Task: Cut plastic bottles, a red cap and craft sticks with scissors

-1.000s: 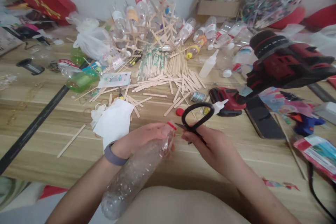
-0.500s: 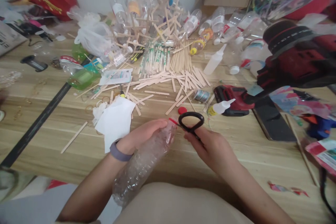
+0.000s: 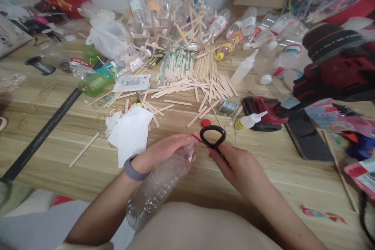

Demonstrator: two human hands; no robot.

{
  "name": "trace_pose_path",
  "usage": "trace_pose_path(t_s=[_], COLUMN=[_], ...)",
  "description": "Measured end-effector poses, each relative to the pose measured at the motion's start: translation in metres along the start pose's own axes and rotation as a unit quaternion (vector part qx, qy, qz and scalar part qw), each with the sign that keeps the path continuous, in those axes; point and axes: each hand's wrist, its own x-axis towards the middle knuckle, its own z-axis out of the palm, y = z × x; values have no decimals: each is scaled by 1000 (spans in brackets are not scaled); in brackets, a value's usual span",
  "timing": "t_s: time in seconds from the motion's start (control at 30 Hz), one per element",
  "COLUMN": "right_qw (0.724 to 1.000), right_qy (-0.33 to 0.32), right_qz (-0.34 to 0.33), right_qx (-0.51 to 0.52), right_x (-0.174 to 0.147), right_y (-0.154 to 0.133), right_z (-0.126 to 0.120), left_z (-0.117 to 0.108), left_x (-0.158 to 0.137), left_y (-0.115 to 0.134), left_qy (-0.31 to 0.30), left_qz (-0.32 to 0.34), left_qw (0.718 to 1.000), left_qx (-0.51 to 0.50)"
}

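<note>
Left hand (image 3: 159, 152) was wrapped around the upper part of a clear plastic bottle (image 3: 158, 185), grip pressed onto it near the neck. The bottle lay slanted in the lower centre of the frame, base down toward the person's lap, neck with its red ring up and to the right, just over the table (image 3: 43, 152) edge.

Right hand (image 3: 238, 166) held black scissors (image 3: 213, 139), fingers closed around the handles (one handle loop stood clear above the hand). The scissor tip met the bottle neck right at the red ring; blades were too small to tell whether spread or shut.

Just left of the left hand: a white tissue (image 3: 130, 133) on the table. Above the scissors: a red bottle cap (image 3: 206, 122), a small glue bottle (image 3: 250, 120) lying on its side, a red power-tool battery (image 3: 265, 111). Centre of the frame had a scatter of wooden craft sticks (image 3: 202, 90), with empty plastic bottles (image 3: 249, 27) piled behind at upper centre. A dark phone (image 3: 304, 134) lay at right.
</note>
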Motion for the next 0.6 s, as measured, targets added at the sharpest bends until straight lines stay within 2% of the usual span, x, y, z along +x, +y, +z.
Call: trace_pose_path(t_s=[0.17,0.27,0.37,0.47,0.6], right_qw=[996,988,975,956,947], right_qy=[-64,-116,-178,-233,-256], right_qz=[5,22,43,60,47], right_qx=[-61,-96,-126,-166,-188], right_x=[0,0,3,7,10], right_y=[1,0,-5,-9,-12], right_z=[-4,-6,-7,-8,-7], left_z=[0,1,1,3,8], left_x=[-2,-6,-9,-11,-12], left_y=[7,9,9,11,14], left_qy=[5,26,37,41,49], left_qz=[-11,-6,5,6,-1], left_qw=[999,992,977,965,954], left_qx=[49,121,211,260,297])
